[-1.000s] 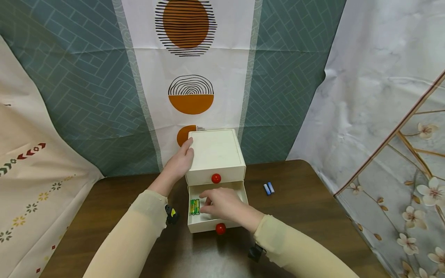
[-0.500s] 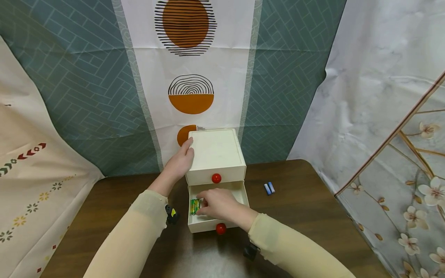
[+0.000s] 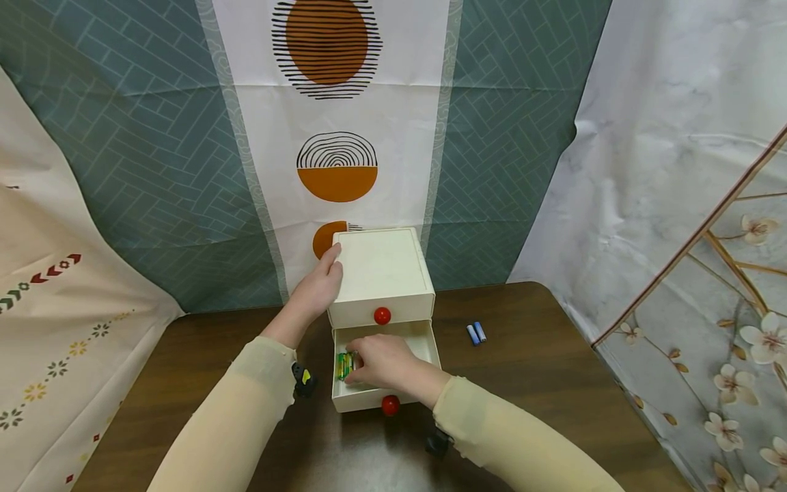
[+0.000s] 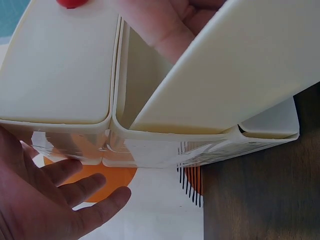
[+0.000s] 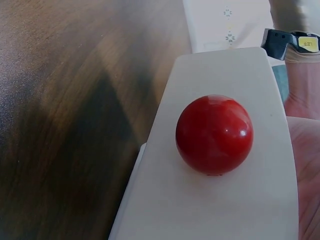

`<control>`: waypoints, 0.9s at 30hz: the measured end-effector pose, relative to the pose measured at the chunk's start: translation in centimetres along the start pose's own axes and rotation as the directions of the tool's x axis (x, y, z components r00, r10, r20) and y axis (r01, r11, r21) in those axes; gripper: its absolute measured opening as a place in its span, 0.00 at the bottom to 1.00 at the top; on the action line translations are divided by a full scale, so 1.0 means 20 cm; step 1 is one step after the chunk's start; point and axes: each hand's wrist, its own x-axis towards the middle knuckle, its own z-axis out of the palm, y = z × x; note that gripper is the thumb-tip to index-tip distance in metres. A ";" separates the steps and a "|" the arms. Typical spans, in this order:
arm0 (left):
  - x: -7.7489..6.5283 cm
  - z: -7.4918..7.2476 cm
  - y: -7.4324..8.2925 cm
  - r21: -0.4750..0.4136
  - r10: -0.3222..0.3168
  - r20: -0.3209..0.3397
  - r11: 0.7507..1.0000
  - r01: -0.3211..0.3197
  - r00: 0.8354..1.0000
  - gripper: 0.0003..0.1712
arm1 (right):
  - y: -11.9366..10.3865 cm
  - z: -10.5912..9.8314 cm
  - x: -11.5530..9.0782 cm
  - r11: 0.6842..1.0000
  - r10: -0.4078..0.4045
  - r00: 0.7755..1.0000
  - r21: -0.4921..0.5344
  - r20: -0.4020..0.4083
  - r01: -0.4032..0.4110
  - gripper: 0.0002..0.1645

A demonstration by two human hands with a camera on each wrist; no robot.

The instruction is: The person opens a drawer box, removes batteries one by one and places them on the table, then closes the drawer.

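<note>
A white two-drawer box [image 3: 384, 266] stands at the back of the table, its lower drawer [image 3: 424, 342] pulled out. My left hand [image 3: 316, 287] rests on the box's left side, fingers straight; in the left wrist view the left hand [image 4: 55, 200] shows spread fingers. Inside the drawer, my right hand [image 3: 387, 359] reaches to two green batteries [image 3: 341, 367] lying at its left. Thumb and fingers curl at the two ends of the right-hand battery and appear to pinch it. In the right wrist view, the red knob [image 5: 215, 135] on the drawer front hides that grip.
Two blue batteries [image 3: 476, 333] lie on the dark wooden table [image 3: 522, 383] right of the box. The upper drawer is closed and bears another red knob [image 3: 382, 316]. A patterned cloth [image 3: 338, 102] hangs right behind the box.
My right hand has moved slightly left inside the drawer, its thumb and fingers coming to the green batteries. The left hand stays on the box.
</note>
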 end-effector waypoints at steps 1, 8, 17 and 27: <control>0.00 0.00 0.00 -0.001 0.002 0.000 1.000 -0.002 1.000 0.38 | 0.00 0.00 0.00 1.000 0.001 1.000 -0.002 0.000 -0.001 0.28; 0.00 0.00 -0.01 -0.009 0.016 -0.001 1.000 -0.016 1.000 0.38 | -0.01 0.01 0.01 1.000 0.008 1.000 -0.001 -0.002 -0.008 0.27; 0.00 0.00 0.00 -0.005 0.015 -0.005 1.000 -0.015 1.000 0.38 | -0.01 0.03 0.02 1.000 0.007 1.000 -0.026 -0.020 -0.008 0.23; 0.00 0.00 0.00 -0.010 0.011 -0.003 1.000 -0.011 1.000 0.38 | 0.00 0.03 0.02 1.000 0.006 1.000 -0.012 -0.023 -0.007 0.21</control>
